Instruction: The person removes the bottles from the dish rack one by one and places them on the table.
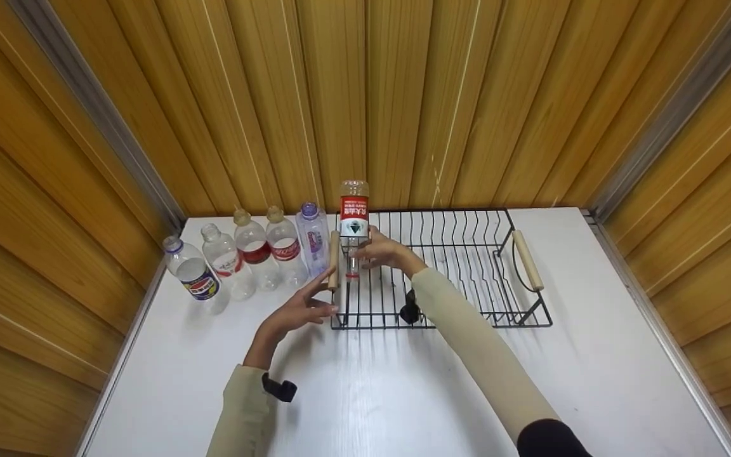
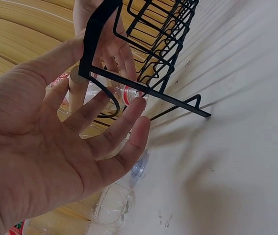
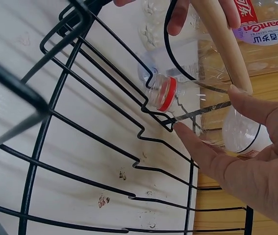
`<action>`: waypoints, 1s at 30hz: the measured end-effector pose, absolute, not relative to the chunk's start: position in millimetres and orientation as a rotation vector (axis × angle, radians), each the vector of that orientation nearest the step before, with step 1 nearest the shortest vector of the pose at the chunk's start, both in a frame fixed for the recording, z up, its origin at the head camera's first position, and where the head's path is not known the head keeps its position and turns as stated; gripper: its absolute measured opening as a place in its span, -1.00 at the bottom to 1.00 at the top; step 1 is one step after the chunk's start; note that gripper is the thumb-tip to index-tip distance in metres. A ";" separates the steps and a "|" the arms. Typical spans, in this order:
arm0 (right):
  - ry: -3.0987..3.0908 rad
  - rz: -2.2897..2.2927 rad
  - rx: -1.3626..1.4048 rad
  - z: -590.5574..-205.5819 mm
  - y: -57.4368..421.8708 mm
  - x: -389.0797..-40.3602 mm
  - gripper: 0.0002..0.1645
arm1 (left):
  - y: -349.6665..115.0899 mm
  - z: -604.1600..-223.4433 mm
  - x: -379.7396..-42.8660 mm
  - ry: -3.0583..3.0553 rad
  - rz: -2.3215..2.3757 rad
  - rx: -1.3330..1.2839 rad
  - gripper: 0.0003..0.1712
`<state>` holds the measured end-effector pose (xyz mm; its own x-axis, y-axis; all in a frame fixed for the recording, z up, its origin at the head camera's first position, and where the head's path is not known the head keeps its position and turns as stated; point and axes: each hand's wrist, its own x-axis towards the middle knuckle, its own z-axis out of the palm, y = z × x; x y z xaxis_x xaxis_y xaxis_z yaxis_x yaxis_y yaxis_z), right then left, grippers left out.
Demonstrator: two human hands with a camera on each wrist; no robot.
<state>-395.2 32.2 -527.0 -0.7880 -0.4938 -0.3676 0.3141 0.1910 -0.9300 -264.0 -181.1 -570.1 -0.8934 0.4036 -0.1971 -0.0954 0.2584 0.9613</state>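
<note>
An upside-down clear plastic bottle point(image 1: 354, 212) with a red and white label stands neck-down in the left end of the black wire dish rack point(image 1: 429, 245). My right hand point(image 1: 386, 249) pinches it near the shoulder between thumb and fingers. In the right wrist view, the bottle's neck point(image 3: 164, 94) with its red ring sits among the rack wires. My left hand point(image 1: 297, 309) lies at the rack's left end, fingers extended against the wooden handle point(image 1: 334, 260) and frame. The left wrist view shows those loosely spread fingers point(image 2: 121, 122) around the rack's corner, gripping nothing.
Left of the rack, several empty plastic bottles stand in a row on the white table point(image 1: 340, 393), from a blue-labelled one point(image 1: 197, 273) to a purplish one point(image 1: 312, 235) beside the handle. A second wooden handle point(image 1: 527, 260) is at the right. Wood-patterned panels point(image 1: 397, 95) enclose the table.
</note>
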 end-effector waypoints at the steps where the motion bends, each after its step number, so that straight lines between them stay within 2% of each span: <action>1: 1.847 -1.669 -0.174 -527.5 32.3 -394.9 -0.01 | -181.0 -569.9 -263.7 2.129 1.670 0.280 -0.03; 10: 1.889 -1.684 -0.232 -521.5 38.6 -390.6 -0.04 | -181.7 -567.8 -264.1 2.122 1.672 0.301 -0.02; 18: 1.889 -1.716 -0.173 -505.6 53.4 -386.1 0.06 | -184.0 -566.7 -264.6 2.140 1.637 0.319 -0.01; 30: 1.877 -1.792 -0.223 -496.3 93.8 -363.5 -0.01 | -181.7 -564.0 -263.0 2.109 1.680 0.318 -0.01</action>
